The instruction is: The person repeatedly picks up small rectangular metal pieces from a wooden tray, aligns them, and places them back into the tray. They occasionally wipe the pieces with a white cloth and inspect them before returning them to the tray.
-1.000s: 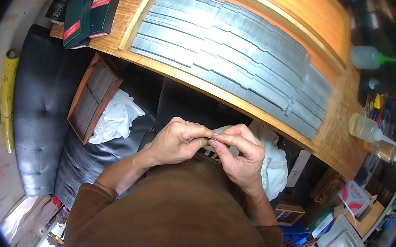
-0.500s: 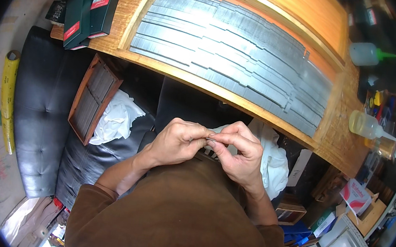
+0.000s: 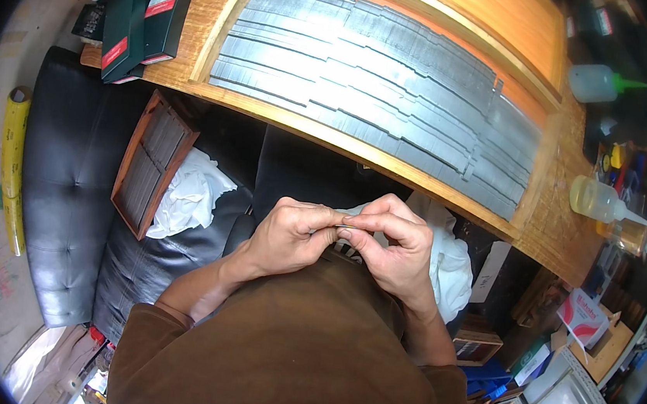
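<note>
Fingertip to fingertip, my left hand [image 3: 293, 234] and my right hand [image 3: 391, 243] meet in front of my brown shirt. Both are closed in a pinch on one small, thin piece [image 3: 345, 226], mostly covered by the fingers, with a narrow yellowish edge showing. Its kind cannot be made out. Beyond the hands, a wooden tray [image 3: 301, 114] on the table holds tightly packed rows of thin grey metal-looking strips [image 3: 396, 92]. Neither hand touches the tray.
A smaller wooden box [image 3: 132, 213] of grey pieces leans on the black padded seat [image 3: 74, 201], beside a white cloth [image 3: 192, 193]. Dark green boxes [image 3: 125, 35] stand at the table's left end. Squeeze bottles [image 3: 595, 198] are at the right, near a cardboard box [image 3: 611, 350].
Both hands stay almost in place. The small piece between the fingertips has turned slightly, and a yellowish edge now shows.
</note>
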Tool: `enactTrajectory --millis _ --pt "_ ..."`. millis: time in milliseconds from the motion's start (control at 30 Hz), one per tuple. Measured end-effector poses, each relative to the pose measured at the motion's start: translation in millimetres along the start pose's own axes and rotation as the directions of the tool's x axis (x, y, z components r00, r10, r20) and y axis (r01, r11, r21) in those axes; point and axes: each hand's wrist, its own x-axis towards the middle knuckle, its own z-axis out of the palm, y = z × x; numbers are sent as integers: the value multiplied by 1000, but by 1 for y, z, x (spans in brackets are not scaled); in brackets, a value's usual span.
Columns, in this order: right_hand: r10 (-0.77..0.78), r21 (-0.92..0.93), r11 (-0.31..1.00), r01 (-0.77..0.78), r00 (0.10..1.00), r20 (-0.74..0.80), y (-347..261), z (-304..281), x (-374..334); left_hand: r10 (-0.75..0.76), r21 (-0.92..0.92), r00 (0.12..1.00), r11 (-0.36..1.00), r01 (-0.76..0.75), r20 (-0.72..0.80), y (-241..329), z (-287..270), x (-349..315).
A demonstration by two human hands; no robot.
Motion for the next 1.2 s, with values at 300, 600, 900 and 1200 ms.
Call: enactTrajectory --millis 300,600,900,1200 --pt "-3 0 1000 3 1000 -17 1 1 -3 67 -8 998 998 -68 -20 -3 1 -1" --pt "4 2 1000 -4 1000 -14 -1 2 -5 47 -5 999 999 -47 -8 0 0 -1" --pt "18 23 1000 -17 999 -31 -3 2 -6 18 -17 1000 1000 -18 -3 1 0 -2" --pt "34 46 998 -32 999 -39 -1 1 -7 25 -44 1000 999 -26 -4 1 0 -2"
